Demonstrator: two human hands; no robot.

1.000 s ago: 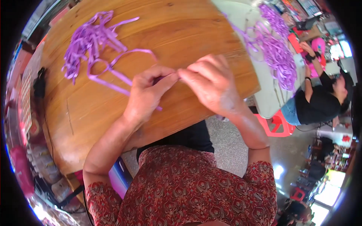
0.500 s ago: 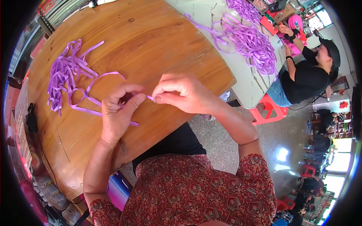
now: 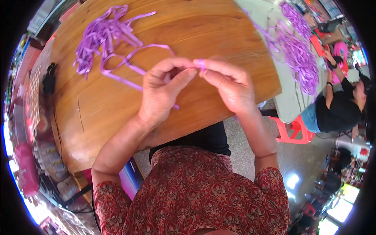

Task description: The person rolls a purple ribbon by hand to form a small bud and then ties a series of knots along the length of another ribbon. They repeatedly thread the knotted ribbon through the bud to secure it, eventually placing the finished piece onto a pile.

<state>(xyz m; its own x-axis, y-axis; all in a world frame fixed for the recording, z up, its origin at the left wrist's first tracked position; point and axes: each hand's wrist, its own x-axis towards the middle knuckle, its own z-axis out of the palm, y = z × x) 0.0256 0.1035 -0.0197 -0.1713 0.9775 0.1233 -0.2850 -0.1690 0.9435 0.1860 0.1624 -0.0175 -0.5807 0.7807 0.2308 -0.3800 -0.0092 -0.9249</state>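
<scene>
A purple ribbon (image 3: 201, 64) is pinched between my two hands above the wooden table. My left hand (image 3: 158, 92) is closed, thumb and index fingertip pressed together on the ribbon. Fingertip to fingertip with it, my right hand (image 3: 235, 86) pinches the same ribbon, a bit of which lies across its index fingertip. A loose end of ribbon (image 3: 176, 106) shows below my left hand. On the table to the left, a tangled bundle of purple ribbons (image 3: 100, 39) trails looping strands toward my left hand. How the ribbon runs inside my left hand is hidden.
The wooden table (image 3: 203, 31) curves in front of me. Adjoining it at right is a white marbled table (image 3: 288, 105) with a larger heap of purple ribbons (image 3: 299, 64). A person in black (image 3: 338, 103) sits there, by a red stool (image 3: 291, 131). A black cable (image 3: 49, 80) lies at left.
My hands have come together from slightly apart, and the short stretch of ribbon between them has closed up. My view has shifted, so the tables and ribbons sit differently in it.
</scene>
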